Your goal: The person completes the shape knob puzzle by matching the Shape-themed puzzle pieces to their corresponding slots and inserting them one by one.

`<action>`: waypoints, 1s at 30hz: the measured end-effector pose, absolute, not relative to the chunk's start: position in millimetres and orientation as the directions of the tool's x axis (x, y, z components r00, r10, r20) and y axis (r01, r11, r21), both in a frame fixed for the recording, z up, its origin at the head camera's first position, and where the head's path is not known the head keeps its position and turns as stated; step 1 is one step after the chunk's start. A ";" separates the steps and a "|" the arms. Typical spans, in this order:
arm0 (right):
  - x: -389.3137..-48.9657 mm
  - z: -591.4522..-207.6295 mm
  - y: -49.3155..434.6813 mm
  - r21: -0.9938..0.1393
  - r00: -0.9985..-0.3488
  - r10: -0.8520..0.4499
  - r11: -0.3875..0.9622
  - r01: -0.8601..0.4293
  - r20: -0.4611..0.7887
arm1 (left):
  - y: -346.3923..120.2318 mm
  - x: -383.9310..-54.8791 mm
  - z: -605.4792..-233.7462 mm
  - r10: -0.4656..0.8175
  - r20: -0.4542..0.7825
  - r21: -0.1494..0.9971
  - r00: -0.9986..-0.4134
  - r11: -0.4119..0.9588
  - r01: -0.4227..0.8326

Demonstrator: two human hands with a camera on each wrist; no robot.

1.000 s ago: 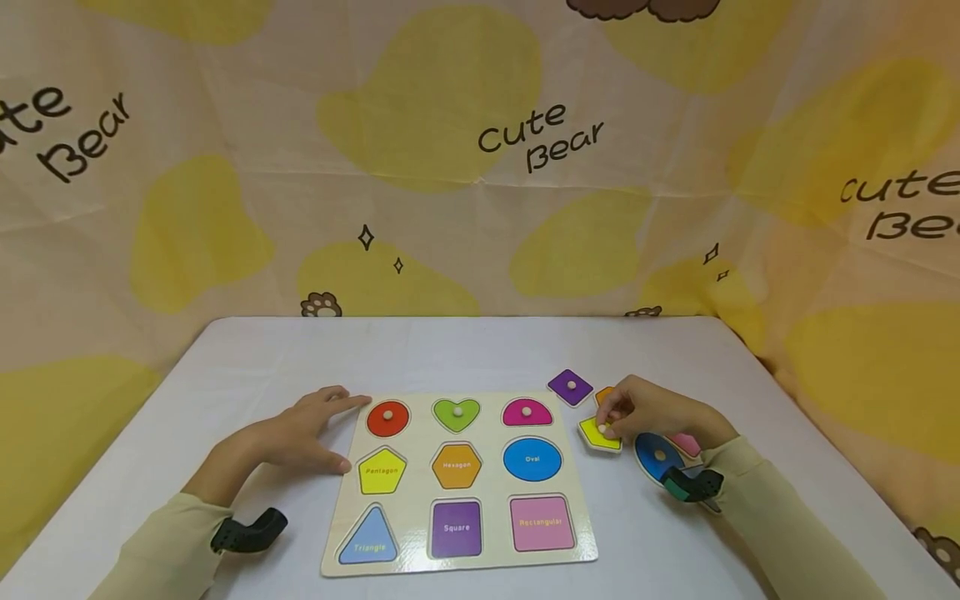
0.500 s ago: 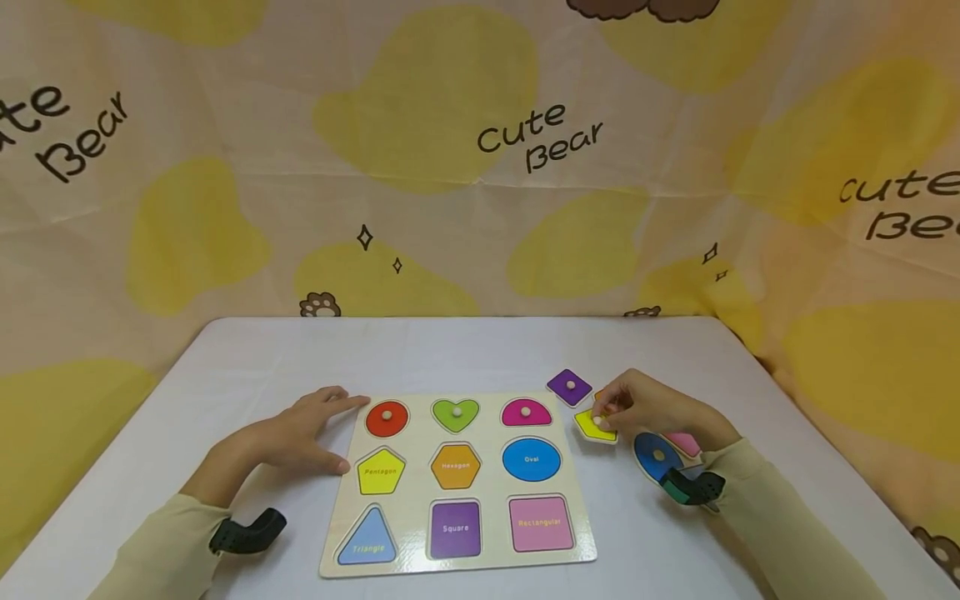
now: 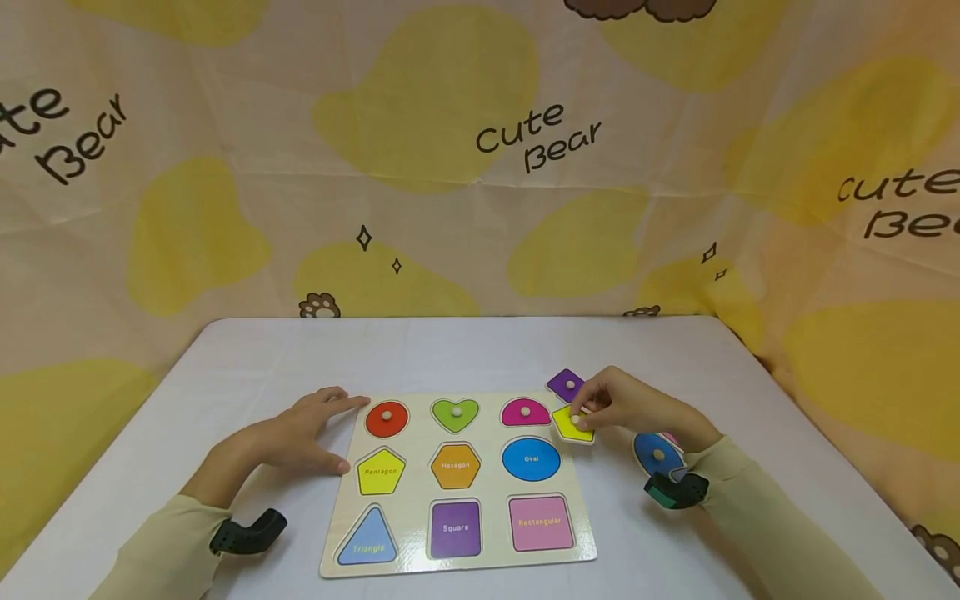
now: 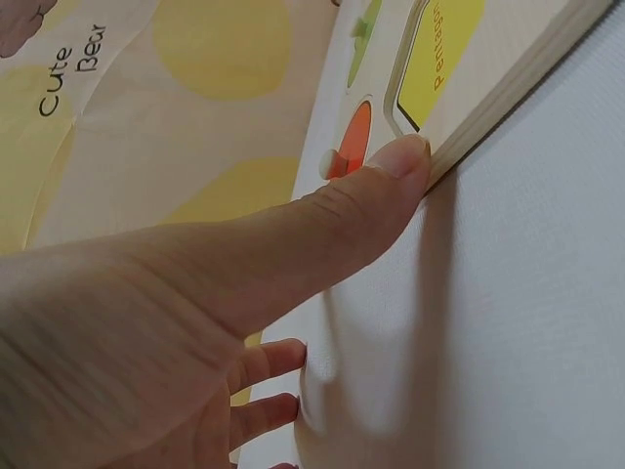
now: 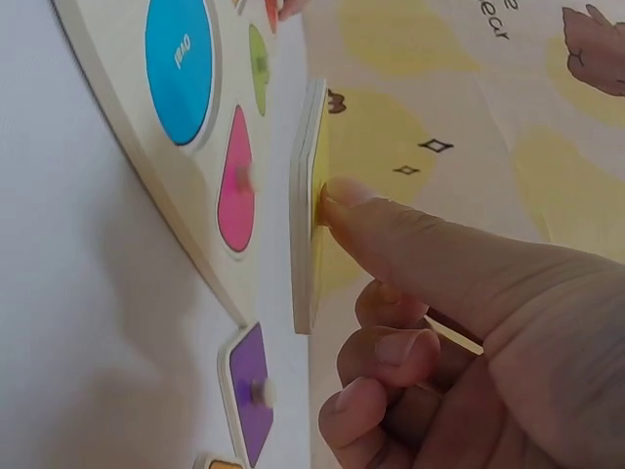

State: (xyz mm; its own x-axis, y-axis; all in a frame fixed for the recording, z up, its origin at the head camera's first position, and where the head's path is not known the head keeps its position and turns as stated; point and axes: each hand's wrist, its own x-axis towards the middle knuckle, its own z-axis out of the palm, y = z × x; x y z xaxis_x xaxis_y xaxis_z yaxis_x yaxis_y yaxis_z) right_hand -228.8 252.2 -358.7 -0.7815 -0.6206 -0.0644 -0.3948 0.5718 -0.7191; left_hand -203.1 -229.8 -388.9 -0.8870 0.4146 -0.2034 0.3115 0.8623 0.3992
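Observation:
My right hand (image 3: 622, 408) pinches the small knob of a yellow pentagon puzzle piece (image 3: 567, 426). In the right wrist view the pentagon piece (image 5: 311, 225) is raised off the table, tilted on edge in that view, with the thumb at its knob. It overlaps the right edge of the wooden shape puzzle board (image 3: 415, 533) in the head view. My left hand (image 3: 296, 433) rests at the board's left edge, fingers spread, thumb tip (image 4: 402, 156) touching the board's side. The printed yellow pentagon slot (image 3: 381, 472) is on the board's left.
A red circle (image 3: 387, 419), green heart (image 3: 456, 414) and magenta semicircle (image 3: 527, 412) sit in the board's back row. Beyond its right corner lies a purple square piece (image 3: 564, 384). A blue oval piece (image 3: 657, 455) lies beside the right wrist, partly hidden.
My right hand has lifted the yellow pentagon piece and carried it left, from beside the board to over its right edge. The left hand stays where it was.

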 end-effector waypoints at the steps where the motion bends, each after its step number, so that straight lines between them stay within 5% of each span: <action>1: -228.7 -358.8 249.8 -0.719 -0.782 -0.620 0.572 -0.394 -0.064 | -229.8 -203.1 -389.0 0.414 -0.205 0.398 -0.887 0.863 0.311; 30: -223.7 -354.2 179.8 -0.706 -0.737 -0.673 0.551 -0.445 -0.061 | -229.4 -202.5 -387.5 0.431 -0.182 0.402 -0.884 0.853 0.333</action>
State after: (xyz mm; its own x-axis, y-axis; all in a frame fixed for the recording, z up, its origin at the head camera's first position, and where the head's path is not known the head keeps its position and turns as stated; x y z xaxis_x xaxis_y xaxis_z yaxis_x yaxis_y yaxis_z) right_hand -223.7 179.8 -354.2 -0.7368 -0.6733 -0.0615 -0.4451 0.5515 -0.7055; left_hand -202.5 -229.4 -387.5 -0.8838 0.4309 -0.1822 0.3329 0.8529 0.4022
